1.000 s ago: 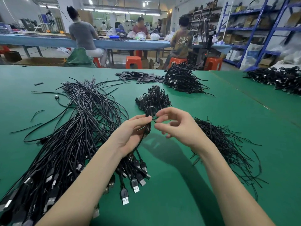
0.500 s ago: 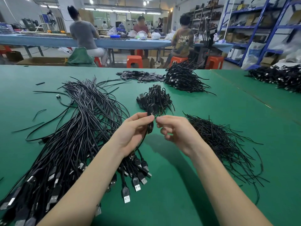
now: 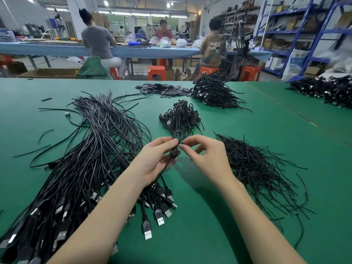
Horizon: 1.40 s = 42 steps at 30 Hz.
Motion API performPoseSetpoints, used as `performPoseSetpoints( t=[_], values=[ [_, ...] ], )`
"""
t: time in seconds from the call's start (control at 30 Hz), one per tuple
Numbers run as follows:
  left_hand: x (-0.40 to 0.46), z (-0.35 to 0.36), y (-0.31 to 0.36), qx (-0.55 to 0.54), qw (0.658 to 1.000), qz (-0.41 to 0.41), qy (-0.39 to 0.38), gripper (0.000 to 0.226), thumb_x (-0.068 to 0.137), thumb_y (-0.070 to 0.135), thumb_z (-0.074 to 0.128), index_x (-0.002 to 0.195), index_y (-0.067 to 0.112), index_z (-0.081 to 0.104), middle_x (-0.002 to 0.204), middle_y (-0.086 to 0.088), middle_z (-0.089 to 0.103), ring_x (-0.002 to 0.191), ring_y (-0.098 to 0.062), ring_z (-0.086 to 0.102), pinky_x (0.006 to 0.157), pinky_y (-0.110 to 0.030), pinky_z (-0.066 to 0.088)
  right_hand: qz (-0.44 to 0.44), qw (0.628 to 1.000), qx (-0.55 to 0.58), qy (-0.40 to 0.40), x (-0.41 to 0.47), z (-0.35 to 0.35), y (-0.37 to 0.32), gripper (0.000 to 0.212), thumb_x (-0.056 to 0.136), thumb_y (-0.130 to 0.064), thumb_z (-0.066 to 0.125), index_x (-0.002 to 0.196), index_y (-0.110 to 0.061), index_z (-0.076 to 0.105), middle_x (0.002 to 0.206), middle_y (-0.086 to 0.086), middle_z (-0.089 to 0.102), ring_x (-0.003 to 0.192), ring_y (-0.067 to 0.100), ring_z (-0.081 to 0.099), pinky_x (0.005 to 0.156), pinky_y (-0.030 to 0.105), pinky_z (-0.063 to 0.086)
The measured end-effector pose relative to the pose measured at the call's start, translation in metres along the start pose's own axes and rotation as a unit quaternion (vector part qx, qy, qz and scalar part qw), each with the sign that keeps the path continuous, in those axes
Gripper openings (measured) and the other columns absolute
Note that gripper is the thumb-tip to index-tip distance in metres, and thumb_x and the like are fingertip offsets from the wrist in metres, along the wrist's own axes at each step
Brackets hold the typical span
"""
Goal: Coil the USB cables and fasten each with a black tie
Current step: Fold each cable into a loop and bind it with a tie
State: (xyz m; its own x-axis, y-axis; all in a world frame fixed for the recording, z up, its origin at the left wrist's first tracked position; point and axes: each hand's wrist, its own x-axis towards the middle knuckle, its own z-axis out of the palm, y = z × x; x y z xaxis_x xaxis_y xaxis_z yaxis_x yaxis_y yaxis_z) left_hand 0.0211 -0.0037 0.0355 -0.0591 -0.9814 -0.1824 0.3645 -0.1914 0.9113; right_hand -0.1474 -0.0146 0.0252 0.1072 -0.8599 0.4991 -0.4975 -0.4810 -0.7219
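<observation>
Head view: both my hands hold one coiled black USB cable above the green tabletop.

My left hand grips the bunched coil, thumb and forefinger pinching its waist, while the loop stands up above my fingers and its tail runs down under my palm. My right hand pinches at the same waist with thumb and forefinger, the other fingers loosely curled; whether a thin black tie sits between those fingertips I cannot tell. Left of my hands lies a long sheaf of loose black USB cables, plugs toward me. Right of them lies a heap of thin black wire ties. Just beyond the coil sits a small pile of finished black cable bundles, with a larger black pile farther back.
</observation>
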Motion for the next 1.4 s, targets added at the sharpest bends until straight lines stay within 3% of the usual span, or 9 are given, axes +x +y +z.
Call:
performPoseSetpoints(
  t=[0.07, 0.2, 0.27, 0.43, 0.63, 0.93, 1.13, 1.3, 1.4],
  values=[
    [0.001, 0.000, -0.002, 0.023, 0.999, 0.025, 0.010, 0.020, 0.086, 0.014, 0.074, 0.105, 0.012, 0.067, 0.081, -0.005, 0.072, 0.070, -0.015, 0.068, 0.064, -0.026, 0.055, 0.098, 0.986, 0.134, 0.000, -0.001, 0.003, 0.000, 0.005, 0.086, -0.024, 0.080, 0.081, -0.022, 0.079, 0.073, -0.009, 0.075, 0.055, 0.009, 0.064, 0.055, 0.023, 0.052],
    [0.005, 0.000, -0.005, 0.101, 0.990, 0.091, 0.030, 0.017, 0.085, 0.017, 0.077, 0.101, 0.016, 0.072, 0.088, -0.003, 0.077, 0.070, -0.008, 0.068, 0.065, -0.019, 0.053, 0.331, 0.843, 0.421, -0.042, -0.003, 0.011, -0.006, 0.004, 0.086, -0.013, 0.078, 0.084, -0.010, 0.077, 0.071, 0.000, 0.073, 0.051, 0.003, 0.057, 0.050, 0.015, 0.048],
    [0.009, 0.001, -0.004, 0.136, 0.983, 0.116, 0.043, 0.016, 0.083, 0.020, 0.079, 0.098, 0.019, 0.075, 0.090, -0.002, 0.078, 0.072, -0.005, 0.069, 0.066, -0.017, 0.052, 0.348, 0.818, 0.457, -0.036, -0.002, 0.016, -0.005, 0.004, 0.088, -0.013, 0.077, 0.088, -0.010, 0.075, 0.071, -0.002, 0.073, 0.051, 0.002, 0.057, 0.049, 0.014, 0.048],
    [0.050, 0.003, 0.006, 0.113, 0.975, 0.126, 0.145, 0.015, 0.085, 0.024, 0.079, 0.094, 0.019, 0.068, 0.079, -0.005, 0.074, 0.067, -0.017, 0.069, 0.073, -0.030, 0.056, 0.267, 0.880, 0.393, -0.006, -0.007, 0.028, -0.001, 0.020, 0.092, -0.015, 0.074, 0.110, -0.009, 0.067, 0.082, 0.002, 0.075, 0.055, 0.014, 0.063, 0.052, 0.023, 0.053],
    [0.138, 0.004, 0.038, -0.004, 0.969, 0.110, 0.220, 0.016, 0.093, 0.011, 0.069, 0.105, 0.007, 0.059, 0.092, -0.012, 0.068, 0.082, -0.021, 0.070, 0.091, -0.032, 0.056, 0.230, 0.931, 0.281, -0.030, -0.011, 0.036, 0.003, 0.012, 0.097, -0.015, 0.066, 0.093, -0.006, 0.071, 0.069, 0.001, 0.070, 0.046, 0.012, 0.056, 0.046, 0.022, 0.047],
    [0.183, 0.011, 0.020, 0.444, 0.870, 0.098, 0.190, 0.035, 0.105, 0.031, 0.039, 0.127, 0.018, 0.063, 0.136, -0.010, 0.061, 0.127, -0.030, 0.050, 0.103, -0.031, 0.037, 0.235, 0.930, 0.281, -0.033, -0.011, 0.033, 0.005, 0.018, 0.097, -0.013, 0.062, 0.085, -0.002, 0.071, 0.062, 0.001, 0.067, 0.048, 0.012, 0.054, 0.046, 0.021, 0.044],
    [0.176, 0.006, 0.014, 0.425, 0.882, 0.115, 0.166, 0.041, 0.104, 0.027, 0.043, 0.144, 0.018, 0.042, 0.136, -0.012, 0.056, 0.115, -0.028, 0.055, 0.098, -0.031, 0.040, 0.233, 0.929, 0.284, -0.031, -0.010, 0.033, 0.006, 0.019, 0.097, -0.012, 0.062, 0.084, -0.001, 0.070, 0.062, 0.002, 0.066, 0.048, 0.011, 0.054, 0.046, 0.021, 0.044],
    [0.147, -0.003, 0.014, 0.342, 0.888, 0.161, 0.263, 0.027, 0.098, 0.030, 0.054, 0.120, 0.016, 0.054, 0.127, -0.008, 0.058, 0.106, -0.021, 0.054, 0.092, -0.030, 0.040, 0.237, 0.926, 0.293, -0.031, -0.011, 0.033, 0.006, 0.019, 0.097, -0.009, 0.061, 0.083, -0.001, 0.070, 0.060, 0.001, 0.065, 0.046, 0.010, 0.053, 0.045, 0.020, 0.044],
    [0.118, -0.003, 0.013, 0.337, 0.897, 0.164, 0.234, 0.016, 0.096, 0.030, 0.057, 0.107, 0.018, 0.056, 0.112, -0.003, 0.062, 0.108, -0.022, 0.057, 0.092, -0.032, 0.043, 0.237, 0.924, 0.298, -0.034, -0.011, 0.032, 0.005, 0.019, 0.097, -0.009, 0.061, 0.082, -0.002, 0.070, 0.060, 0.001, 0.065, 0.046, 0.010, 0.053, 0.045, 0.020, 0.044]
  ],
)
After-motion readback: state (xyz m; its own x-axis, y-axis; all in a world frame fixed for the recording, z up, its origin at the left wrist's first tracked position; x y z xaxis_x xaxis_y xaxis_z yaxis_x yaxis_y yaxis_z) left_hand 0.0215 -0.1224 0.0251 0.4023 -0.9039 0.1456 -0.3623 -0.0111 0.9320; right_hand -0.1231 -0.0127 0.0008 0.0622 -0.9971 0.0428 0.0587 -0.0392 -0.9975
